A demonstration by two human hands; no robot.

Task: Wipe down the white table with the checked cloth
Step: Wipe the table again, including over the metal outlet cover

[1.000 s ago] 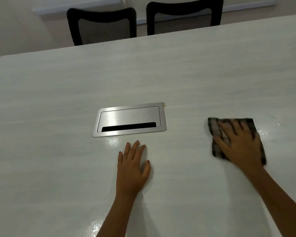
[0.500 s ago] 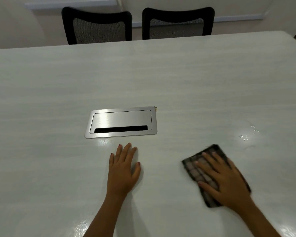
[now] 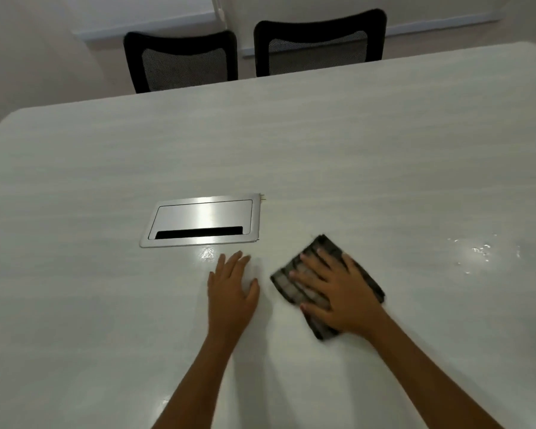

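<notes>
The white table [image 3: 338, 144] fills most of the view. A folded dark checked cloth [image 3: 288, 281] lies flat on it, right of centre. My right hand [image 3: 338, 292] presses down on the cloth with its fingers spread and straight, covering the cloth's middle. My left hand [image 3: 231, 291] rests flat on the bare tabletop just left of the cloth, fingers straight, holding nothing.
A brushed metal cable hatch [image 3: 201, 221] is set into the table just beyond my left hand. Small wet droplets [image 3: 477, 250] glisten on the surface to the right. Two black mesh chairs [image 3: 180, 61] [image 3: 319, 43] stand at the far edge.
My right hand has slid the cloth from the right, first toward me, then leftward until it lies close beside my left hand. My left hand has stayed planted.
</notes>
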